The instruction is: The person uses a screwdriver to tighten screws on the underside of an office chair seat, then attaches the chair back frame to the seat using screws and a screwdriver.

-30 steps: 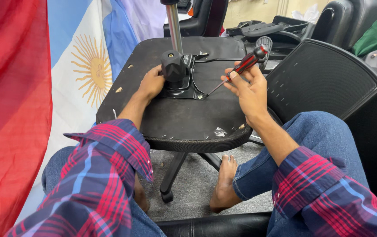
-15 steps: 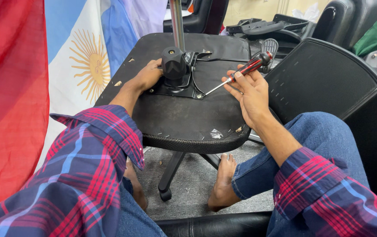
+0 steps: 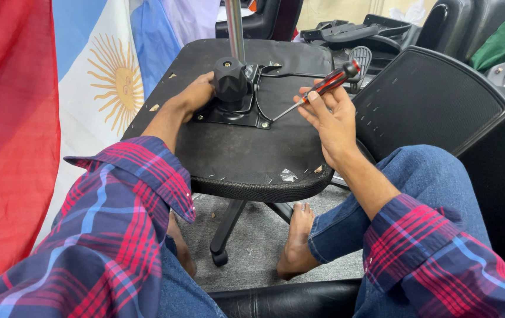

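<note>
Red-and-black screwdriver (image 3: 323, 89) clamped in right hand (image 3: 330, 116) fingers, tip on black metal plate (image 3: 236, 112). Left hand (image 3: 196, 94) fingers curl against round knob (image 3: 229, 82). Upturned seat (image 3: 246, 147): matte, rounded. Mesh backrest (image 3: 429, 100) right; sun flag (image 3: 111, 76) left.

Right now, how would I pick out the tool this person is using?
Find the upturned black chair seat in the middle. Above its right edge the right hand holds the screwdriver. It is the only red-and-black striped thing there, its thin metal shaft angled down toward the seat's metal plate.
</note>
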